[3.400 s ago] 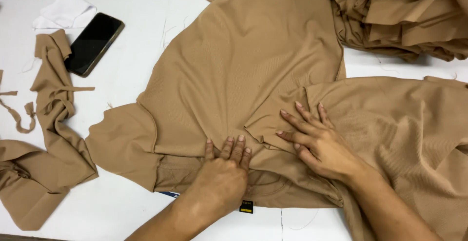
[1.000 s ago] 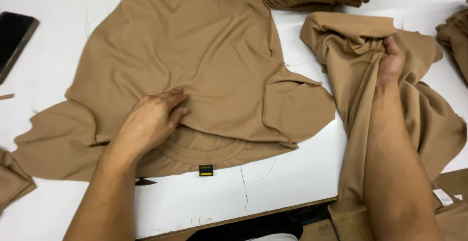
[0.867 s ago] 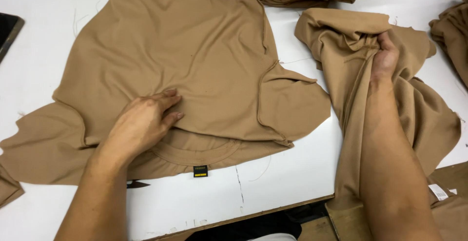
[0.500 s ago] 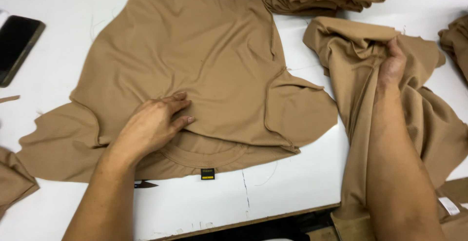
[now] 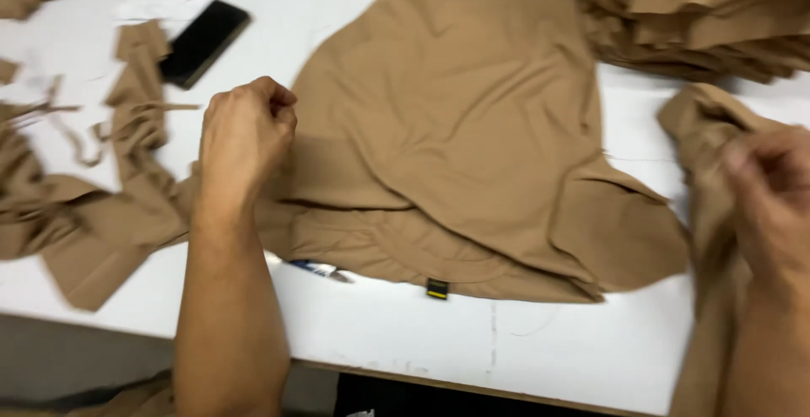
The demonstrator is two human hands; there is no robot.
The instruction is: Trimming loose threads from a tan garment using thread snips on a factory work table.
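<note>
A tan knit garment point(image 5: 472, 130) lies spread on the white table point(image 5: 523, 341), its rounded neckline and a small black label point(image 5: 437, 289) toward me. My left hand point(image 5: 245, 134) is curled into a fist at the garment's left edge, with cloth bunched at its fingers. At the right, my right hand point(image 5: 768, 206), blurred, is closed on a second tan cloth piece point(image 5: 700, 139) that hangs past the table's front edge.
A black phone point(image 5: 202, 42) lies at the back left beside white paper point(image 5: 160, 0). Tan strips and scraps point(image 5: 110, 206) cover the left side. A stack of folded tan fabric point(image 5: 700, 12) fills the back right. A small blue-and-silver object point(image 5: 321, 269) pokes out under the garment.
My left hand has lifted from pressing flat on the garment and closed into a fist at its left edge. The view has swung left, so the right hand and its cloth now sit at the frame's edge.
</note>
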